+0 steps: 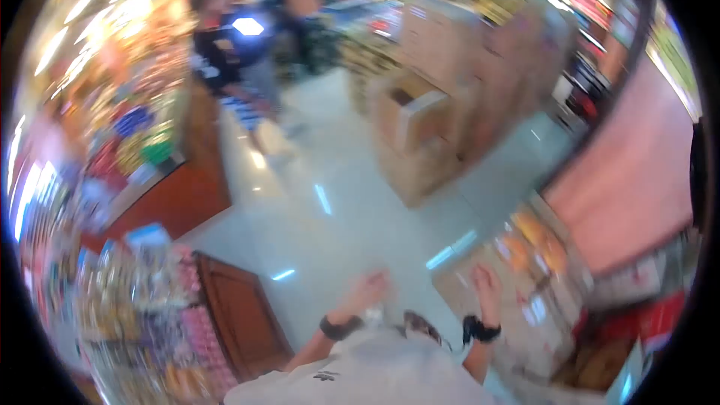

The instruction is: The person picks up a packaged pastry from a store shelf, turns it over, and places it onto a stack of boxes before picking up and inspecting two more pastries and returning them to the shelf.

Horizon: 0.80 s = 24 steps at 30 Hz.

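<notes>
My left hand is in front of my body, above the shiny tiled floor. Motion smears its fingers, and I make out nothing in it. To its right, my right hand is raised beside a brown cardboard box. Its fingers look bent, but blur hides whether they hold anything. Orange and yellow packages lie on the cardboard near that hand. Each wrist wears a dark band. Below the hands shows my white shirt.
A tall stack of cardboard boxes stands ahead to the right. Shelves of packaged goods and a wooden-sided display line the left. A person in dark clothing stands in the aisle. A pink panel rises at right.
</notes>
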Available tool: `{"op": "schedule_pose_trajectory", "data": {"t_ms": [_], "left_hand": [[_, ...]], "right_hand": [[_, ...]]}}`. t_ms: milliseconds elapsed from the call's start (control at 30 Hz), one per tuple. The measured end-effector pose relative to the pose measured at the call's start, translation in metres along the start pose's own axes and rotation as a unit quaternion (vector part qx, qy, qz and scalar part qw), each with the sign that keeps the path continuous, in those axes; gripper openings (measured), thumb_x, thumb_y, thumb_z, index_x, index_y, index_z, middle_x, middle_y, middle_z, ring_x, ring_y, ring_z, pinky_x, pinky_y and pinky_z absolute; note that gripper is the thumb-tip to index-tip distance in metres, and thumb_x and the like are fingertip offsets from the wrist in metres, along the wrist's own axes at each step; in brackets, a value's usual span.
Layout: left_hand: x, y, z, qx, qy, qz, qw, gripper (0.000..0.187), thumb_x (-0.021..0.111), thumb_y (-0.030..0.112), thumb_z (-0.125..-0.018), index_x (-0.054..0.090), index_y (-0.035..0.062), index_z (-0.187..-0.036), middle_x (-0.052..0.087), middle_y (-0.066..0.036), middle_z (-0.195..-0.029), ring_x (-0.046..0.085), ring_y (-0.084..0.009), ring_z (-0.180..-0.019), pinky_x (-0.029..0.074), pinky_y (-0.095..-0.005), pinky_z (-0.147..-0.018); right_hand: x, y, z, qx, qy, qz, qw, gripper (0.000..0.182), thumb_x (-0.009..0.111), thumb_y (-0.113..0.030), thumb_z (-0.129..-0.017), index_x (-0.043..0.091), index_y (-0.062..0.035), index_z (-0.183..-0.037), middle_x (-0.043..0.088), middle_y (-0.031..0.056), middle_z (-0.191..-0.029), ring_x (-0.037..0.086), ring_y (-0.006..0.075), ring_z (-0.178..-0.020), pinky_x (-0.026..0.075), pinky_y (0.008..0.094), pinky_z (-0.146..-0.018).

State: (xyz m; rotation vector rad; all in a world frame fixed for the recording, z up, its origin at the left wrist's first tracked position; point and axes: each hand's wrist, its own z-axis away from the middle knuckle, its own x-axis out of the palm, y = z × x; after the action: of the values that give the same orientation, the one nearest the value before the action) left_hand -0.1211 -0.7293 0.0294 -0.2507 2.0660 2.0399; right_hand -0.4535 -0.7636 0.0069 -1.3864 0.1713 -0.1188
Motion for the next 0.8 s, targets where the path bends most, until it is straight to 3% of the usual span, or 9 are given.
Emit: {"op": "schedule_pose_trajectory", "data": {"t_ms": [133,400,433,533,600,633,667,733,800], "left_hand": [[0.012,0.001,-0.024,-0.030,-0.029,0.045,0.998,0.023,0.056,0.011,-0.096,0.064,0.0021,-0.115,0.068,-0.005,-0.101,0.059,-0.0104,-0.089,0.048,-0.0251,-0.080],[0.058,0.006,-0.075,-0.041,-0.177,0.009,0.983,0.024,0.059,0.014,-0.095,0.064,-0.0003,-0.114,0.068,-0.005,-0.100,0.061,-0.0102,-0.091,0.048,-0.0244,-0.081],[0.071,-0.008,-0.085,-0.008,-0.188,0.022,0.982,0.029,0.058,0.017,-0.093,0.062,0.0059,-0.120,0.068,-0.012,-0.102,0.065,-0.0185,-0.093,0.050,-0.0316,-0.083],[0.105,0.026,-0.110,-0.007,-0.216,-0.018,0.976,0.024,0.061,0.015,-0.093,0.064,0.0034,-0.114,0.068,-0.007,-0.099,0.062,-0.0108,-0.089,0.050,-0.0274,-0.079],[0.138,-0.003,-0.131,0.128,-0.257,-0.134,0.949,0.029,0.062,0.014,-0.092,0.061,0.0043,-0.119,0.068,-0.006,-0.096,0.063,-0.0130,-0.087,0.051,-0.0294,-0.080],[0.150,0.012,-0.135,0.087,-0.271,-0.074,0.956,0.033,0.062,0.014,-0.091,0.059,0.0044,-0.123,0.066,-0.008,-0.101,0.063,-0.0150,-0.089,0.051,-0.0300,-0.081],[0.167,0.028,-0.143,0.052,-0.277,-0.011,0.959,0.037,0.061,0.014,-0.091,0.056,0.0045,-0.126,0.065,-0.010,-0.106,0.063,-0.0169,-0.092,0.051,-0.0306,-0.082],[0.204,0.011,-0.159,0.120,-0.292,0.073,0.946,0.045,0.061,0.017,-0.091,0.050,0.0042,-0.132,0.057,-0.015,-0.122,0.060,-0.0231,-0.104,0.049,-0.0338,-0.089],[0.236,0.004,-0.177,0.118,-0.288,-0.037,0.949,0.051,0.064,0.021,-0.088,0.048,0.0034,-0.133,0.049,-0.019,-0.131,0.053,-0.0296,-0.117,0.044,-0.0390,-0.098]], "right_hand": [[-0.008,0.008,0.020,-0.031,0.010,0.099,0.995,0.029,0.056,-0.019,-0.095,0.059,-0.0044,-0.120,0.066,0.0071,-0.109,0.061,0.0155,-0.101,0.047,0.0291,-0.089],[-0.040,0.020,0.012,-0.034,0.069,-0.005,0.997,0.030,0.055,-0.009,-0.092,0.058,-0.0026,-0.121,0.066,0.0055,-0.107,0.060,0.0133,-0.100,0.047,0.0274,-0.088],[-0.047,0.017,0.011,-0.032,0.081,-0.007,0.996,0.030,0.055,-0.008,-0.092,0.057,-0.0020,-0.121,0.066,0.0055,-0.108,0.060,0.0133,-0.100,0.047,0.0274,-0.088],[-0.075,-0.005,0.015,-0.031,0.125,-0.013,0.992,0.030,0.055,-0.008,-0.092,0.057,-0.0010,-0.122,0.066,0.0059,-0.109,0.060,0.0144,-0.101,0.047,0.0278,-0.089],[-0.095,0.008,0.007,-0.031,0.149,0.027,0.988,0.030,0.055,-0.010,-0.094,0.057,-0.0018,-0.122,0.066,0.0072,-0.111,0.060,0.0164,-0.102,0.047,0.0295,-0.090],[-0.104,0.017,0.002,-0.028,0.173,-0.006,0.984,0.030,0.054,-0.015,-0.095,0.057,-0.0032,-0.123,0.065,0.0082,-0.112,0.060,0.0167,-0.103,0.048,0.0316,-0.090],[-0.114,0.014,-0.003,0.009,0.201,0.095,0.975,0.031,0.055,-0.019,-0.096,0.057,-0.0046,-0.123,0.063,0.0075,-0.114,0.059,0.0171,-0.104,0.047,0.0318,-0.091],[-0.129,0.009,-0.018,0.056,0.201,-0.040,0.977,0.032,0.057,-0.021,-0.094,0.058,-0.0049,-0.122,0.061,0.0047,-0.115,0.057,0.0166,-0.102,0.047,0.0293,-0.086],[-0.155,0.031,-0.041,0.063,0.173,0.007,0.983,0.034,0.057,-0.021,-0.094,0.057,-0.0030,-0.123,0.061,0.0062,-0.113,0.057,0.0158,-0.102,0.047,0.0295,-0.085]]}}
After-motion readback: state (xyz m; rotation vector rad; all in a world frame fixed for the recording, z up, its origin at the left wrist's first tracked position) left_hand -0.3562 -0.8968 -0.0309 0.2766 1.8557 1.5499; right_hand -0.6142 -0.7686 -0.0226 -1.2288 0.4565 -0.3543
